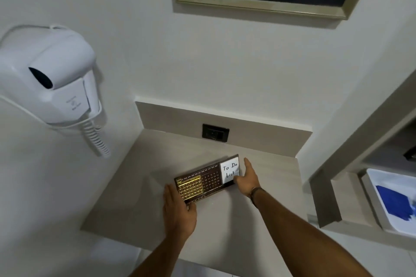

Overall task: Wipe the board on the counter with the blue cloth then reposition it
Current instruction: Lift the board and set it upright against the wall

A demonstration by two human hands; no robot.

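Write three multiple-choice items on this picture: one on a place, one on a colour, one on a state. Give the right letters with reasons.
1. Where is the cloth?
A. In the white tray at the right
B. On the board
C. In the left hand

2. What colour is the outlet?
A. White
B. Black
C. Silver

3. How is the board held?
A. By one hand
B. By both hands, one at each end
C. By no hand

Key: 1 A, the blue cloth lies in the tray; 2 B, its plate is black; 3 B, the left hand and right hand grip opposite ends.
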